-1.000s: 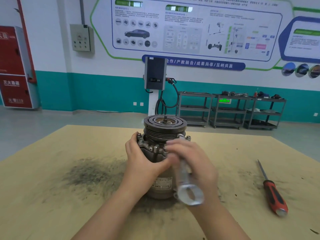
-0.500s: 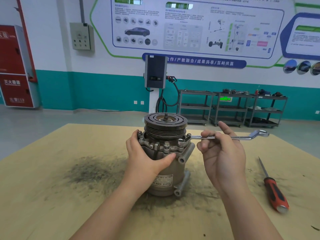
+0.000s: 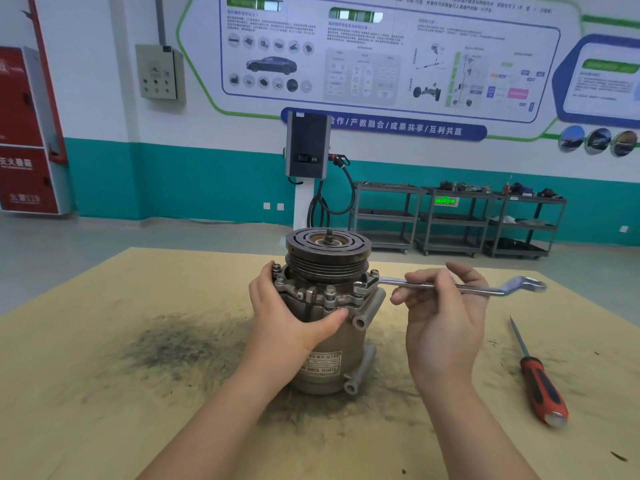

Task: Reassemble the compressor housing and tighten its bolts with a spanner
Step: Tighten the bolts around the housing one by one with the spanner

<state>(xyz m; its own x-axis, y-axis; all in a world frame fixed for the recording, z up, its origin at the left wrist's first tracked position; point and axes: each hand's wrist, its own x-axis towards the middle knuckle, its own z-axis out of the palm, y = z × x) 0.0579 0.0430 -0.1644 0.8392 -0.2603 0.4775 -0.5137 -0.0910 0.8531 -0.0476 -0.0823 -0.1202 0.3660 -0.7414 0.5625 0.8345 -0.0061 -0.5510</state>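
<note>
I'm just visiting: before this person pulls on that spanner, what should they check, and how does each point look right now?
1. Spanner ring seated on the bolt: cannot tell, it is at the bolt.
2. Right hand holds the shank: ok, though fingertips only.
3. Left hand steadies the compressor: ok.
4. Compressor upright on the table: ok.
5. Screwdriver clear of the swing: ok, lying apart.
</note>
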